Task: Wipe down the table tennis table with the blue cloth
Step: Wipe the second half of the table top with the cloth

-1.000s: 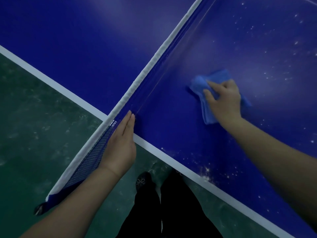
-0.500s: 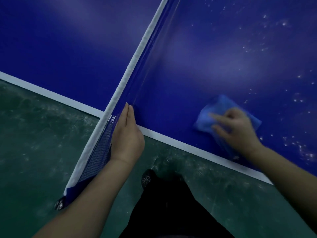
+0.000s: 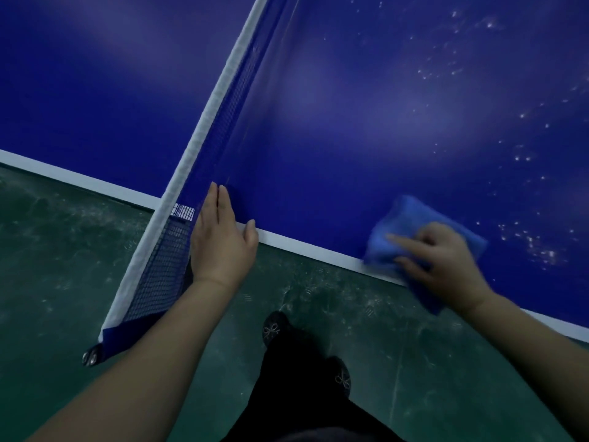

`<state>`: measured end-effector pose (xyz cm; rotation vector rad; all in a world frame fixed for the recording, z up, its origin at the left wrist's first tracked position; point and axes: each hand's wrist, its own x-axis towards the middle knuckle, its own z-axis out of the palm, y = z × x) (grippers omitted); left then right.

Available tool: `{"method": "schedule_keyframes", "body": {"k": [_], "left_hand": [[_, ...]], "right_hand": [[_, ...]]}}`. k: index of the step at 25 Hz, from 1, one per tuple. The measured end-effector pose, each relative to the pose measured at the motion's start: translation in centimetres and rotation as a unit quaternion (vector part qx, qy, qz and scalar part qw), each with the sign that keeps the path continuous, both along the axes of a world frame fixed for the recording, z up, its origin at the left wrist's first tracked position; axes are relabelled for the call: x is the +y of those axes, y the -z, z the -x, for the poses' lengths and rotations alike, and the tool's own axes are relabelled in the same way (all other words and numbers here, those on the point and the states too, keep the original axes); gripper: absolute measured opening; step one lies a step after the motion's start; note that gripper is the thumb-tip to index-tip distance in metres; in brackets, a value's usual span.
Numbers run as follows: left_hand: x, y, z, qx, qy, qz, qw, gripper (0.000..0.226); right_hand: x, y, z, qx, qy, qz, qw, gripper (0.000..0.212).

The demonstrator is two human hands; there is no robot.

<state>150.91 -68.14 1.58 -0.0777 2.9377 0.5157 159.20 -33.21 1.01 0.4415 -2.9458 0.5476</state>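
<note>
Slid back to the near edge, the blue cloth (image 3: 411,221) now overlaps the white line. Left hand (image 3: 220,240) lies flat beside the net (image 3: 204,138), bracing on the table (image 3: 350,138). Right hand (image 3: 446,266) presses the cloth with spread fingers (soft, light, likely to bunch, so best pinned at its middle).

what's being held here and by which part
The right hand presses the blue cloth from on top, at the table's near edge; left hand holds nothing, flat by the net.
</note>
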Motion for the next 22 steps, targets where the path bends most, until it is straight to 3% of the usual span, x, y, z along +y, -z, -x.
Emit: {"method": "schedule_keyframes", "body": {"k": [2, 4, 5, 7, 9, 11, 13, 16, 17, 19, 22], "left_hand": [[-0.2, 0.0, 0.1, 0.003, 0.003, 0.007, 1.000, 0.073], [-0.1, 0.0, 0.1, 0.007, 0.009, 0.011, 1.000, 0.073], [-0.1, 0.0, 0.1, 0.009, 0.008, 0.009, 1.000, 0.072], [-0.1, -0.2, 0.2, 0.010, -0.003, 0.002, 1.000, 0.072], [0.1, -0.4, 0.1, 0.013, -0.006, -0.006, 1.000, 0.070], [0.8, -0.3, 0.0, 0.022, 0.008, 0.000, 1.000, 0.067], [2.1, 0.0, 0.2, 0.023, 0.032, 0.010, 0.999, 0.064], [4.2, 0.2, 1.4, 0.026, 0.018, 0.006, 0.999, 0.061], [4.8, 0.4, 1.9, 0.034, 0.007, 0.008, 0.999, 0.060], [5.7, 0.8, 2.6, 0.057, -0.016, 0.013, 0.998, 0.057], [6.9, 1.1, 3.0, 0.073, -0.043, 0.027, 0.996, 0.055]], "right_hand": [[3.5, 0.0, 1.1, 0.016, 0.205, 0.006, 0.979, 0.043], [3.2, 0.4, 4.4, -0.003, 0.413, 0.013, 0.911, 0.040], [1.3, 0.0, 5.8, -0.022, 0.451, 0.015, 0.892, 0.038], [-3.0, -0.2, 6.6, -0.015, 0.367, 0.019, 0.930, 0.034], [-4.6, 0.0, 4.1, 0.013, 0.174, 0.012, 0.985, 0.034], [-1.6, 0.2, 0.7, 0.034, 0.091, -0.002, 0.995, 0.036], [3.1, 0.2, -0.9, 0.028, 0.198, -0.013, 0.980, 0.040], [7.4, 0.3, 2.7, 0.009, 0.485, 0.003, 0.875, 0.043], [7.0, 0.1, 5.0, -0.009, 0.524, 0.007, 0.851, 0.043], [3.2, -0.3, 8.1, -0.025, 0.479, 0.000, 0.877, 0.041], [-2.5, 0.2, 5.4, 0.000, 0.250, 0.007, 0.968, 0.038]]}}
